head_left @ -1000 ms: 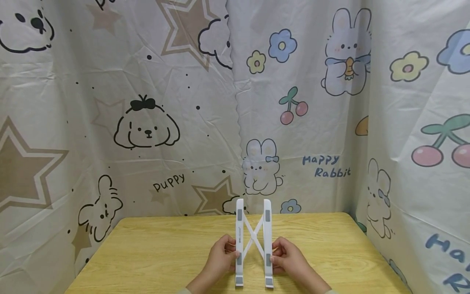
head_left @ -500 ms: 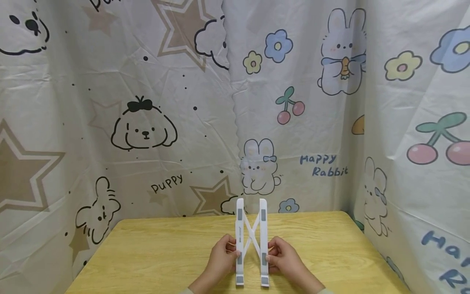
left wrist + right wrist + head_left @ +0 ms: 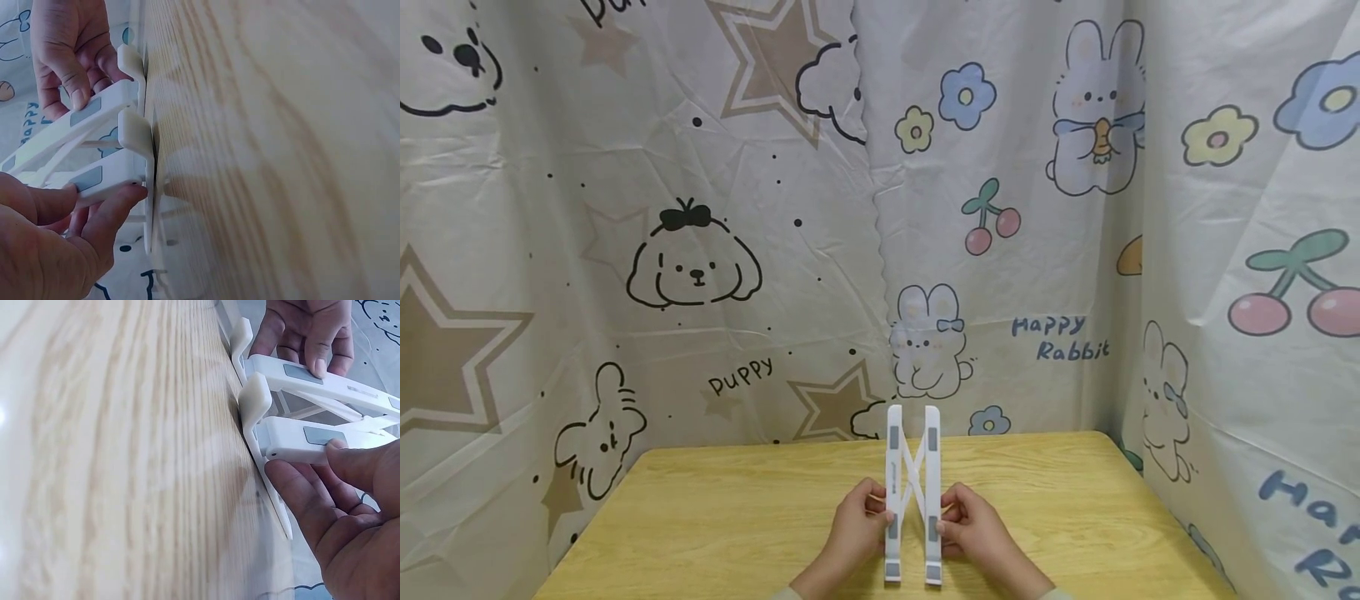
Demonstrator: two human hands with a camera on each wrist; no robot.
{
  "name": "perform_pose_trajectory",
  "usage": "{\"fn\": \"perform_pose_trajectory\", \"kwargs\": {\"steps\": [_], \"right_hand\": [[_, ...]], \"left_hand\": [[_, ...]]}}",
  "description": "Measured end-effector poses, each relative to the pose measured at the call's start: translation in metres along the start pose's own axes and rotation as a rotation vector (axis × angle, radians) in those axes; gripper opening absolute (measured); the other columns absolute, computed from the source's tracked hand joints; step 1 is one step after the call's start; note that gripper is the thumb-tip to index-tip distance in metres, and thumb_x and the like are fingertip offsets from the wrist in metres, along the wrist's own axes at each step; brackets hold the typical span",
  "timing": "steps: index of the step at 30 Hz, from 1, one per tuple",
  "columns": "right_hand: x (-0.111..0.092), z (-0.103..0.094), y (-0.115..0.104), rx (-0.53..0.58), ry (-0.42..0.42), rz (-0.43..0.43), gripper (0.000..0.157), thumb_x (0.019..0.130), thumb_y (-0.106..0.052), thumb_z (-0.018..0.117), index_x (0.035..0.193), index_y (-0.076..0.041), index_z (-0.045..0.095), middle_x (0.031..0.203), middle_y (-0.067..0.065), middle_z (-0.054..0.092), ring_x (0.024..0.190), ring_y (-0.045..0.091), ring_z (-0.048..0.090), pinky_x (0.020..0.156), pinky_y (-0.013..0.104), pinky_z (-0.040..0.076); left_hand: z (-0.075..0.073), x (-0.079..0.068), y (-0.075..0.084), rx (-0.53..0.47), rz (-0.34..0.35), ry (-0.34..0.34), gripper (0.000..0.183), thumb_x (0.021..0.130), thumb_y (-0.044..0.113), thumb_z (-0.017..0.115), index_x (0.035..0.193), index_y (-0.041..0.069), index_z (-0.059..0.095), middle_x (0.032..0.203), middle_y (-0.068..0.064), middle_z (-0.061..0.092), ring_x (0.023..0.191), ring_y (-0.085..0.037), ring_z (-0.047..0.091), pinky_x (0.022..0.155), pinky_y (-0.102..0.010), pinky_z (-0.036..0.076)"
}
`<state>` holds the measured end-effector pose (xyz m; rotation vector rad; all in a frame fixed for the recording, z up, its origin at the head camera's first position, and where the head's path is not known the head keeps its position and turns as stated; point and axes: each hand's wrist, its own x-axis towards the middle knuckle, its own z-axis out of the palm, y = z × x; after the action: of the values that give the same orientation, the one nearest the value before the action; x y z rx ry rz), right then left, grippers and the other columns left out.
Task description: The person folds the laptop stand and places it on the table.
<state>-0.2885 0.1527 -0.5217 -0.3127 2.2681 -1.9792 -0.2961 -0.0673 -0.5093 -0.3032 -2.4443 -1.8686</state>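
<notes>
A white folding laptop stand [image 3: 932, 479] stands on the table, its two long bars close together and joined by crossed struts. Grey rubber pads [image 3: 324, 435] line the bars, and upturned lips [image 3: 135, 132] finish their near ends. My left hand [image 3: 856, 525] pinches the left bar, thumb on top beside a pad and fingers below. On the other side, my right hand [image 3: 977, 525] grips the right bar in the same way. Both wrist views show the stand's lower legs against the wood. Some fingertips are hidden under the bars.
The light wooden table [image 3: 722, 500] reaches back to a pale curtain [image 3: 820, 250] printed with puppies, rabbits and stars. More curtain hangs along the left and right sides.
Both hands have brought the laptop stand's two bars closer together, the right bar moving left. The crossed struts stand at a narrower angle. The head view has shifted slightly.
</notes>
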Motion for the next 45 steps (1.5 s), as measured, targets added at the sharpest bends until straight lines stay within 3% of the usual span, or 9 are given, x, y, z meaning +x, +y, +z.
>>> {"fn": "perform_pose_trajectory", "kwargs": {"steps": [9, 21, 34, 42, 45], "right_hand": [[0.002, 0.008, -0.001, 0.014, 0.001, -0.031, 0.024, 0.092, 0.010, 0.066, 0.110, 0.003, 0.051, 0.084, 0.008, 0.056, 0.074, 0.021, 0.066, 0.066, 0.049, 0.064], [0.007, 0.014, 0.005, 0.015, 0.004, -0.013, 0.025, 0.092, 0.009, 0.066, 0.111, 0.001, 0.052, 0.085, 0.009, 0.057, 0.076, 0.022, 0.067, 0.065, 0.045, 0.064], [0.012, 0.024, 0.005, -0.006, 0.009, -0.063, 0.026, 0.090, 0.010, 0.068, 0.109, 0.001, 0.053, 0.083, 0.008, 0.057, 0.072, 0.020, 0.064, 0.062, 0.046, 0.063], [0.013, 0.020, 0.002, -0.038, 0.004, -0.045, 0.024, 0.090, 0.010, 0.068, 0.106, 0.000, 0.053, 0.083, 0.009, 0.058, 0.071, 0.021, 0.068, 0.064, 0.046, 0.064], [0.014, 0.018, 0.001, -0.080, -0.012, -0.050, 0.023, 0.089, 0.008, 0.070, 0.103, 0.000, 0.054, 0.081, 0.008, 0.060, 0.071, 0.020, 0.067, 0.062, 0.041, 0.063]], "left_hand": [[0.004, 0.001, 0.000, 0.009, 0.017, 0.014, 0.022, 0.086, -0.010, 0.070, 0.102, 0.001, 0.059, 0.086, -0.008, 0.056, 0.075, -0.018, 0.058, 0.048, -0.032, 0.057], [0.009, 0.002, -0.002, 0.029, 0.052, 0.022, 0.023, 0.085, -0.011, 0.071, 0.100, 0.001, 0.060, 0.084, -0.007, 0.059, 0.074, -0.015, 0.058, 0.057, -0.025, 0.052], [0.014, 0.002, 0.000, -0.001, 0.008, 0.018, 0.022, 0.085, -0.011, 0.068, 0.101, 0.002, 0.060, 0.084, -0.008, 0.059, 0.074, -0.016, 0.059, 0.052, -0.028, 0.055], [0.016, 0.005, 0.001, 0.051, 0.011, 0.049, 0.023, 0.084, -0.010, 0.071, 0.100, 0.005, 0.064, 0.083, -0.006, 0.061, 0.075, -0.016, 0.060, 0.056, -0.027, 0.054], [0.015, 0.005, -0.002, 0.056, 0.006, 0.042, 0.022, 0.084, -0.009, 0.072, 0.100, 0.005, 0.065, 0.083, -0.006, 0.062, 0.076, -0.015, 0.060, 0.058, -0.026, 0.055]]}}
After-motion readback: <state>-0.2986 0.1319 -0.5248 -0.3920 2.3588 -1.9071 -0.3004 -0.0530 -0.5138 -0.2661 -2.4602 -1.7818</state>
